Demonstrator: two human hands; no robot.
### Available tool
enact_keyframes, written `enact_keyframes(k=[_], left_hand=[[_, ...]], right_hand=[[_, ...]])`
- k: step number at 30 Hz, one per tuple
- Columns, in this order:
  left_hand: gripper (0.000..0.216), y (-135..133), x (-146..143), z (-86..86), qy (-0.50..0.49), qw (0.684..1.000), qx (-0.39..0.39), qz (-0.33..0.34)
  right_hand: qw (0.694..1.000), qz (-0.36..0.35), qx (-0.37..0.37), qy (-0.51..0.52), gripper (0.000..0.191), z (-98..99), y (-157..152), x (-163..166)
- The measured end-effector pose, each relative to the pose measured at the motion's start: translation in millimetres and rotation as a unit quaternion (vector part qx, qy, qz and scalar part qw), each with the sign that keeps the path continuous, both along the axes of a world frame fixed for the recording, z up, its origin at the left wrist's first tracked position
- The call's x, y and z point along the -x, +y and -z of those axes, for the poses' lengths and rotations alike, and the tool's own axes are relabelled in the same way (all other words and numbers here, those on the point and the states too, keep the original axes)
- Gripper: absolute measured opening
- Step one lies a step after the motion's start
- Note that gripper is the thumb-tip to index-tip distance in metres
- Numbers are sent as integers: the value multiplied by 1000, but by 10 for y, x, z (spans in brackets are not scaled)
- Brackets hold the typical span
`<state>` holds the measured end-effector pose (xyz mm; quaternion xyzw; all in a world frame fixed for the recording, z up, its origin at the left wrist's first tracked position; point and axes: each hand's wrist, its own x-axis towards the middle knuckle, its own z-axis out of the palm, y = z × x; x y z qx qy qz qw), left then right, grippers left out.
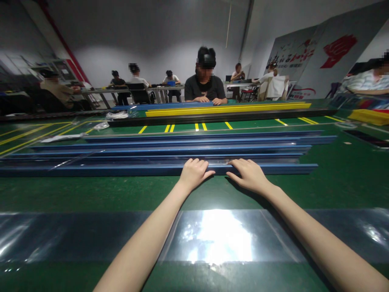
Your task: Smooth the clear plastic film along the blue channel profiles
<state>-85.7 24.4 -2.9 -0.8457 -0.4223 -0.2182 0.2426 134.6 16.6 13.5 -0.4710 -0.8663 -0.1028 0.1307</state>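
L hand [193,175] & R hand [248,175] both grasping near wall of closest blue channel [121,170], fingers over rim, thumbs on front. Other blue channels [182,149] just beyond hands; yellow strip [227,109] farther. Clear film [221,239] on green surface [91,194], this side of hands.

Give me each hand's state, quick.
Left hand: on the nearest blue rail; firm grip can't be told.
Right hand: on the same rail; grip can't be told either.
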Motion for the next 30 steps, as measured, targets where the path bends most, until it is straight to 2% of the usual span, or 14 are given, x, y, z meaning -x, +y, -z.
enact_keyframes(k=[11, 30], left_hand=[[38, 3, -3, 9, -6, 1000, -5, 0], [40, -14, -16, -8, -24, 999, 7, -31]], right_hand=[[1000, -1, -8, -3, 36, 13, 0, -4], [998, 27, -5, 52, 28, 55, 54, -11]])
